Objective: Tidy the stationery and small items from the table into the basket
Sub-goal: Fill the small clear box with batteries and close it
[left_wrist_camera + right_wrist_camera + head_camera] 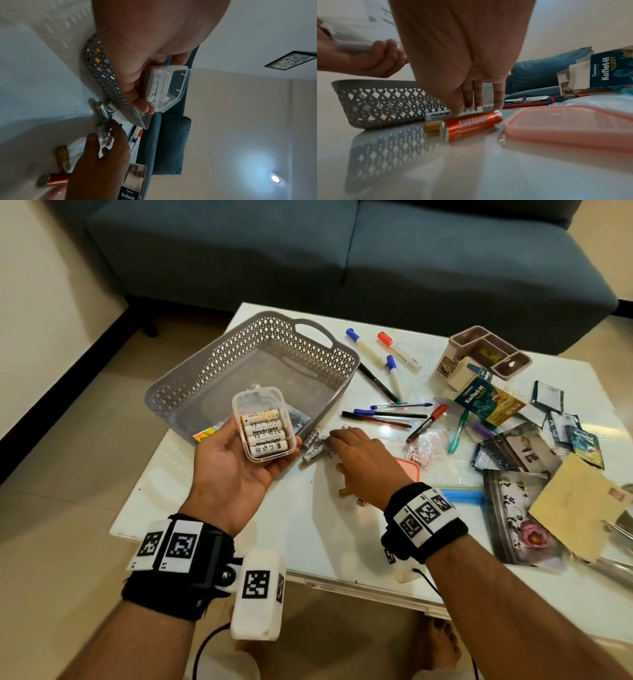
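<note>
My left hand (263, 440) is palm up over the near corner of the grey lattice basket (246, 337) and holds a clear plastic box (260, 412) of white batteries, fingers curled round it. On the white table beside the basket, my right hand (334, 450) reaches down among loose white batteries (317, 454) and pinches one (436, 115) between thumb and fingers. A red battery (471, 124) and a gold battery (431, 127) lie near my right palm. The basket (385, 102) has a few small items at its near end.
A pink lid (409, 467) lies right of my right hand. Pens and markers (387, 412) are scattered mid-table. Further right are a pink organiser (489, 350), a Koflet-H box (486, 398), and photos and a zip bag (513, 522). A blue sofa (342, 251) stands behind the table.
</note>
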